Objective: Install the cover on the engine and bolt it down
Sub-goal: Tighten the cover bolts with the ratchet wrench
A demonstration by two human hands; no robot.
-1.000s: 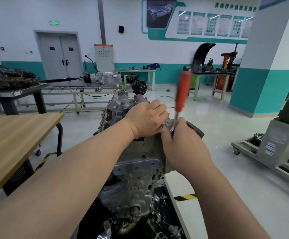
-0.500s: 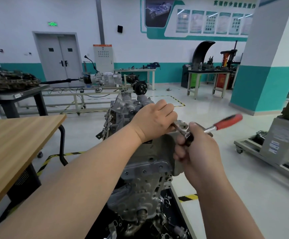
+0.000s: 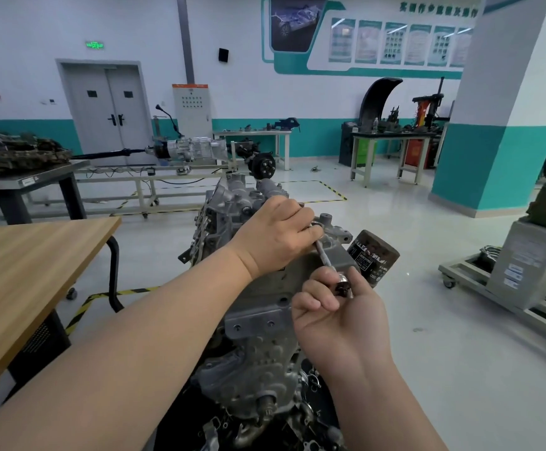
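A grey aluminium engine (image 3: 258,346) stands upright in front of me, its cover (image 3: 333,242) at the top. My left hand (image 3: 278,236) rests on the cover's upper edge, its fingers curled round the far end of a ratchet's steel extension bar (image 3: 325,257). The bar slants down to the ratchet head (image 3: 343,283), which my right hand (image 3: 336,314) grips. The ratchet's red handle is hidden behind my right hand. A black oil filter (image 3: 372,258) sticks out on the engine's right side.
A wooden table (image 3: 27,275) stands at my left. A grey equipment cart (image 3: 519,271) is on the floor at right. Behind the engine is a gearbox on a long frame (image 3: 187,151), with a teal-and-white pillar (image 3: 499,125) at the back right. Yellow-black tape (image 3: 86,307) marks the floor.
My right hand has swung the ratchet round: the red handle stood upright, then pointed right, and now is out of sight. The hand has dropped lower and nearer to me. The oil filter has come into view.
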